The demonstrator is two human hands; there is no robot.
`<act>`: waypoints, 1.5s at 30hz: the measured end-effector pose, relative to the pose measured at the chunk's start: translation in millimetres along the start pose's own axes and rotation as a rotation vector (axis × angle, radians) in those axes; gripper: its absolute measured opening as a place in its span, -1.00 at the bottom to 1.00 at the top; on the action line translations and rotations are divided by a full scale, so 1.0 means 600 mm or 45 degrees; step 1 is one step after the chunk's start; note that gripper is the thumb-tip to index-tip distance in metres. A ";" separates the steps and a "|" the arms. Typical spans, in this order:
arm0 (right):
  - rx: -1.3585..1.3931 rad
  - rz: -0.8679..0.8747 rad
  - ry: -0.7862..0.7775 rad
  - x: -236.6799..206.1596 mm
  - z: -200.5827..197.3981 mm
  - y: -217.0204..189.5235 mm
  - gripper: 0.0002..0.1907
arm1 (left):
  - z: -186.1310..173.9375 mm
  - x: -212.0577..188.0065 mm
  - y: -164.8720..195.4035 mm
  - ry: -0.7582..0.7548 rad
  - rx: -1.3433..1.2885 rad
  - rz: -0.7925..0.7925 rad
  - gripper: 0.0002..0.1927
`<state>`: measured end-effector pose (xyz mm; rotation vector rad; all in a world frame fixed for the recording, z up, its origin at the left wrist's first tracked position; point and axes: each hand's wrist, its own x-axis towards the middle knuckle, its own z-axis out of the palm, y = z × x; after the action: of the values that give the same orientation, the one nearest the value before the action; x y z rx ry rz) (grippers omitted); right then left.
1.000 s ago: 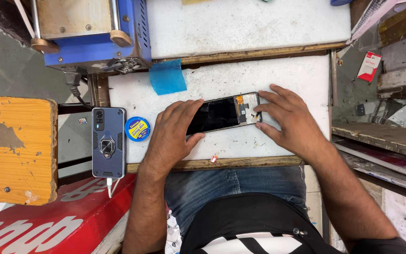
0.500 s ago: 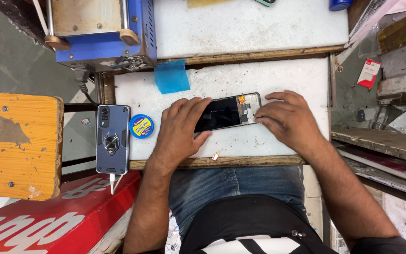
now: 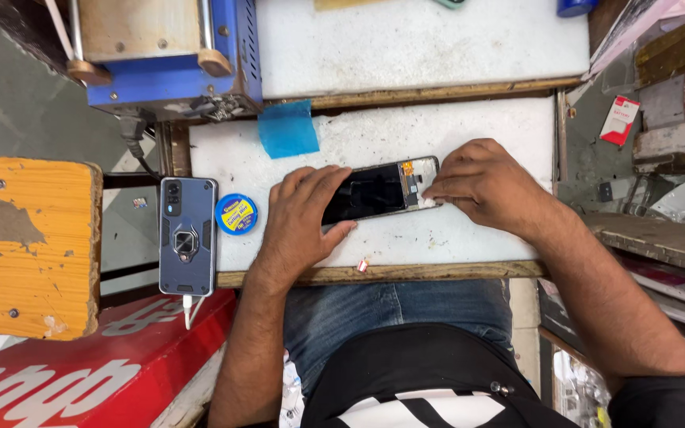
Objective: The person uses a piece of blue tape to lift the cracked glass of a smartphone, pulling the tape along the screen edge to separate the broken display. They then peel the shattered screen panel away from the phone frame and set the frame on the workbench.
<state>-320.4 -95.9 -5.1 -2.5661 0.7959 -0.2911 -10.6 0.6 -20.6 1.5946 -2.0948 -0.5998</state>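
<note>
Right hand (image 3: 485,184) now curled at phone's (image 3: 374,190) end

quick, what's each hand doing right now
Left hand: flat, fingers open, pressing down on the opened phone.
Right hand: fingers curled at the phone's right end; whether it pinches anything cannot be told.

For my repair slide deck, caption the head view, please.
Left hand steadies an opened smartphone on a white bench while the right hand works its end.
</note>
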 end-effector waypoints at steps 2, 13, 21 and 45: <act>-0.064 -0.058 -0.008 0.005 -0.001 0.008 -0.78 | -0.001 0.002 0.000 -0.006 0.011 -0.014 -0.12; 0.057 0.034 0.135 -0.002 0.021 0.011 -0.90 | 0.006 0.011 0.015 -0.022 0.136 -0.016 -0.13; 0.013 -0.019 0.052 0.007 0.006 -0.003 -0.81 | 0.011 0.010 0.011 -0.002 0.131 -0.012 -0.15; -0.120 0.200 0.195 -0.003 0.045 -0.010 -0.90 | 0.014 0.010 0.016 0.072 0.051 -0.020 -0.14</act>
<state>-310.3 -81.3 -26.2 -2.5727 1.0850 -0.4130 -24.4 -2.0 -21.6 1.6322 -2.0669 -0.5145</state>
